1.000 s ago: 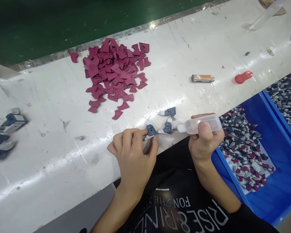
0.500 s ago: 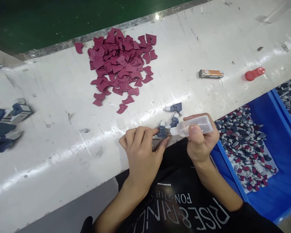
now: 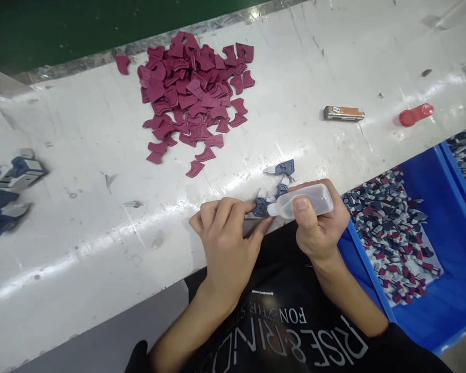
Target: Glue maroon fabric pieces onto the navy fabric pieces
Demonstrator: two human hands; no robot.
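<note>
Near the front edge of the table, my left hand (image 3: 227,241) pinches a small dark blue and grey plastic part (image 3: 260,207) between thumb and forefinger. A translucent squeeze bottle (image 3: 308,202) lies tilted in the closed grip of my right hand (image 3: 320,228), my thumb pressed on its side. The bottle's white tip is at the right side of the held part; whether they touch I cannot tell. Just beyond sit two similar blue-grey parts, one (image 3: 282,187) partly hidden behind the bottle and another (image 3: 281,168) farther back.
Maroon flat pieces (image 3: 194,93) form a heap at the back of the white table (image 3: 81,171). An orange lighter (image 3: 344,113) and a red cap-like piece (image 3: 416,114) lie at right. Larger blue-grey parts (image 3: 11,181) are at left. A blue bin (image 3: 431,207) holds many small parts.
The bottle in my right hand has shifted slightly left, its tip closer over the held part. My left hand keeps its pinch. The whole view has shifted a little.
</note>
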